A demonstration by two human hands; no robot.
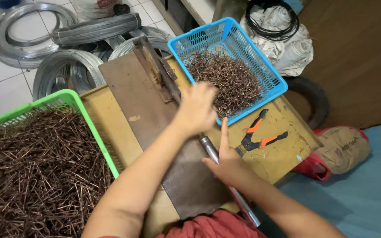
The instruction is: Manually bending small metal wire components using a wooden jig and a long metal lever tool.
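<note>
Before you: bench [283,161] bearing plate [142,110] with lever [212,152] across it, basket [73,99] of bent wire left, second basket [225,26] behind-right, pliers [261,132] right, wire coils [27,31] on floor behind.

A long steel lever [225,176] with a shiny round handle runs from 11 o'clock near the blue basket [273,90] down to 5 o'clock at the tabletop's near edge. It lies over a dark, worn metal plate [146,110] and joins a rusty hinged bending jig [157,68] at its far end. The basket, at 1 o'clock, holds a heap of curled copper-coloured wire pieces [232,79].
</note>
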